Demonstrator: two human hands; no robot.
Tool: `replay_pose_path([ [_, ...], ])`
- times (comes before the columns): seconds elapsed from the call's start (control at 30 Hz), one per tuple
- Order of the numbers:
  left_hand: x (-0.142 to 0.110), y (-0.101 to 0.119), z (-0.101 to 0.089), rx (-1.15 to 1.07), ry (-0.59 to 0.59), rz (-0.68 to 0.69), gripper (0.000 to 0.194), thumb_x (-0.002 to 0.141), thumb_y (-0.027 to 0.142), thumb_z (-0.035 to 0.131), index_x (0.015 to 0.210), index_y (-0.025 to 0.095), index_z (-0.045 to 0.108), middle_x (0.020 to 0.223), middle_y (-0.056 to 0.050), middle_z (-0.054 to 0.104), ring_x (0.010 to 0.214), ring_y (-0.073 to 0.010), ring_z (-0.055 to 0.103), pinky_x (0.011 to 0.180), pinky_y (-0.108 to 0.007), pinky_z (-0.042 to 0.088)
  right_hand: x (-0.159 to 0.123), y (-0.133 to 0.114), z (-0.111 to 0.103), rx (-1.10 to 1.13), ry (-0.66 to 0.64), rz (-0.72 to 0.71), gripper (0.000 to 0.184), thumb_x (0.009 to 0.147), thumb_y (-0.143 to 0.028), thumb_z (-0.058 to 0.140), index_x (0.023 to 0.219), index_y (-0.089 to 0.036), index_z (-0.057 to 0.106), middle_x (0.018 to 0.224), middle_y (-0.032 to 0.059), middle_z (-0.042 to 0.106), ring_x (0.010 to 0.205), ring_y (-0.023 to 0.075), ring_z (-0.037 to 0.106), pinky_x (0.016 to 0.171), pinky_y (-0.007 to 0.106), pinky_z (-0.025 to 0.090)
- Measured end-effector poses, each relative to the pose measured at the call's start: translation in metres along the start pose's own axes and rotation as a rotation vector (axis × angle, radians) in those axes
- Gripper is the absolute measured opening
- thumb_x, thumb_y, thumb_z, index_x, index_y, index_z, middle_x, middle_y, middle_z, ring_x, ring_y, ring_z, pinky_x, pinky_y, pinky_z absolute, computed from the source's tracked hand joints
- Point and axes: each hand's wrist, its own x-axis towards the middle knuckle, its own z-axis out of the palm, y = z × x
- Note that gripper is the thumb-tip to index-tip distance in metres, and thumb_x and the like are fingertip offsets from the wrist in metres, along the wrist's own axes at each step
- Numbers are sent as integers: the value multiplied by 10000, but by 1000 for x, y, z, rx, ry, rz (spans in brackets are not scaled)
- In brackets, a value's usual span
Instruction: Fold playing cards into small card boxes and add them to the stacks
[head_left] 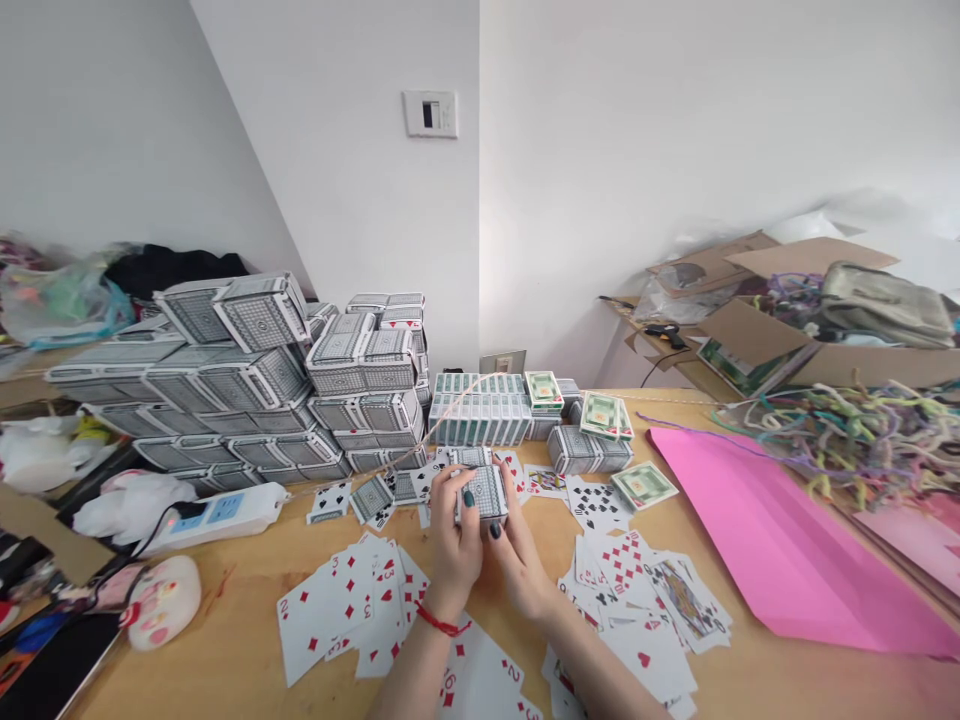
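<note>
Between my two hands, a deck of playing cards (486, 492) with a grey patterned back is gripped over the middle of the table. My left hand (456, 525), a red cord on its wrist, wraps the deck's left side with the thumb on top. My right hand (517, 560) closes on its right side, thumb at the near edge. Loose face-up cards (352, 590) lie left of my wrists, and more face-up cards (630, 610) spread to the right. Just beyond the deck are other scattered cards (596, 500), some face down.
Wrapped blocks of grey-backed decks (247, 380) are stacked high at the back left. Green card boxes (480, 410) stand at the back, another green box (645, 485) nearer. A power strip (217, 515) lies left, pink paper (787, 550) right, tangled fuzzy stems (847, 430) beyond it.
</note>
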Motion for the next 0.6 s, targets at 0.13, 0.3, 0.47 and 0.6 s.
replay_pose_path([
  [0.13, -1, 0, -1, -27, -14, 10, 263, 858, 225, 335, 1071, 220, 489, 1151, -89, 458, 1105, -220, 428, 937, -430, 348, 0, 1, 5, -78, 26, -16, 577, 878, -435, 344, 1384, -245, 144, 1356, 46, 397, 1309, 217, 212, 1070, 448, 187],
  [0.3, 2, -4, -3, -92, -22, 19, 241, 840, 283, 393, 1052, 222, 490, 1127, -85, 469, 1077, -229, 450, 933, -445, 351, 1, 4, 2, -148, 4, -55, 578, 872, -449, 343, 1379, -230, 173, 1416, 44, 293, 1326, 228, 151, 1081, 441, 158],
  [0.47, 4, -8, -3, -99, 91, -5, 228, 828, 293, 415, 1008, 207, 526, 1046, -79, 514, 1039, -217, 474, 931, -411, 352, 1, 15, -5, -40, 24, -10, 497, 898, -445, 245, 1355, -249, 263, 1409, 23, 309, 1325, 206, 161, 1087, 440, 152],
  [0.6, 9, -9, -5, -190, 247, -191, 263, 827, 355, 394, 944, 203, 575, 994, -61, 579, 980, -207, 521, 897, -368, 378, 4, 36, -12, 70, 260, 61, 499, 891, -455, 273, 1346, -252, 283, 1400, 30, 324, 1312, 206, 208, 1078, 443, 190],
])
